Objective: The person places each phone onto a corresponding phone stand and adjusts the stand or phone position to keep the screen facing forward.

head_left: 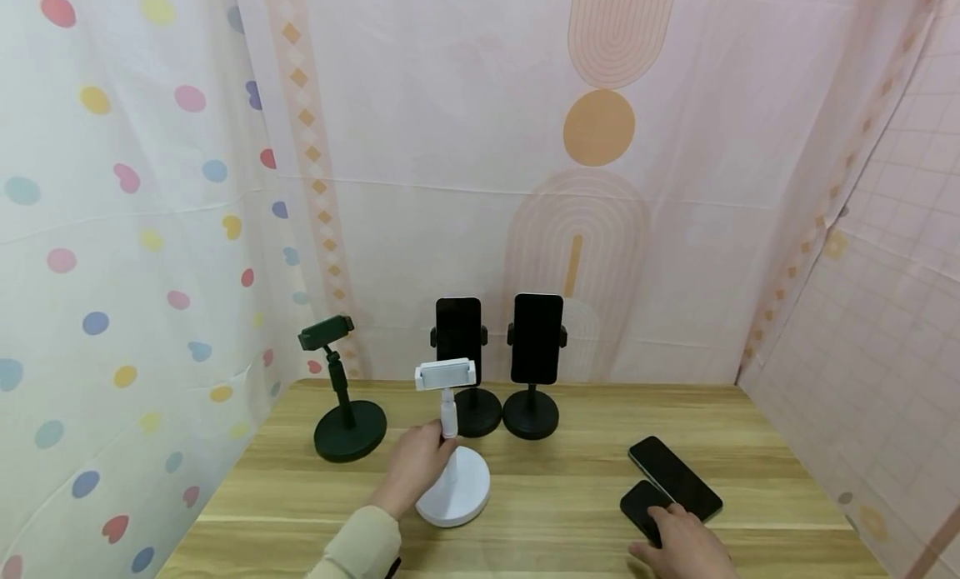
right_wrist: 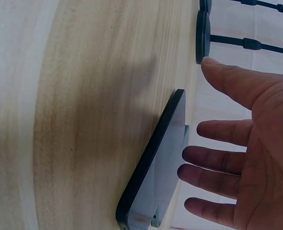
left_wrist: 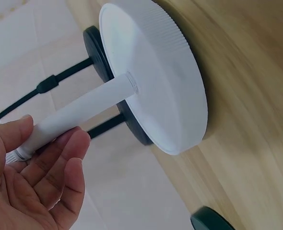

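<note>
My left hand (head_left: 414, 464) grips the stem of a white phone stand (head_left: 454, 491), thumb and fingers curled round it. The round base (left_wrist: 156, 81) shows clearly in the left wrist view, and the stand's clamp at the top holds nothing. On the right, my right hand (head_left: 686, 546) is over the near end of a small black phone (head_left: 639, 506), partly covering it. In the right wrist view its fingers are spread and fairly straight, beside a phone (right_wrist: 156, 167). A larger black phone (head_left: 678, 479) lies diagonally against the small one.
Two black stands (head_left: 531, 416) at the back of the wooden table (head_left: 562, 496) each hold an upright phone (head_left: 537, 337). A dark green stand (head_left: 348, 433) with nothing in its clamp stands at the left. Patterned curtains (head_left: 420, 104) hang around the table.
</note>
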Demonstrator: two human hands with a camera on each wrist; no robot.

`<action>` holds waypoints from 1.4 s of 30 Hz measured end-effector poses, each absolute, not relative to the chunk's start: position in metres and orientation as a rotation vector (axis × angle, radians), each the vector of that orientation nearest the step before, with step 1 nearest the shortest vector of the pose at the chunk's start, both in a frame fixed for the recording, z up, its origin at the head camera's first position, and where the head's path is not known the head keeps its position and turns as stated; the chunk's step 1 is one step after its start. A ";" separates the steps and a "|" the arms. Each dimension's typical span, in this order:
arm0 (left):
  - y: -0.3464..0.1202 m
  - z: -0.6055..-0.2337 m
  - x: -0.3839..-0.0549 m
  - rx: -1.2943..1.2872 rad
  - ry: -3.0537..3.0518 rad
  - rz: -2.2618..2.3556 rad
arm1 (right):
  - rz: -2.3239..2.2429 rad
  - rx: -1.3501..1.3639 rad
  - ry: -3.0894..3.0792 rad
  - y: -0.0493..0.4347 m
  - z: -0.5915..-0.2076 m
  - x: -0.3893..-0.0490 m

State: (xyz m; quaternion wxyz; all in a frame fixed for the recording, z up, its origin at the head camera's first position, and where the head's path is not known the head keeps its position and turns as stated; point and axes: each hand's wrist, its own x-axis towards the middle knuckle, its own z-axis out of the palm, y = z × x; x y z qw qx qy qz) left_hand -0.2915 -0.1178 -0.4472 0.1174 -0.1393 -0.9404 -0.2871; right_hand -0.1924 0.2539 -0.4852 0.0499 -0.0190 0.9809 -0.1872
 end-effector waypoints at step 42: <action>-0.007 -0.447 -0.300 -0.509 -2.800 -0.813 | -0.563 0.019 2.902 0.256 -0.486 -0.194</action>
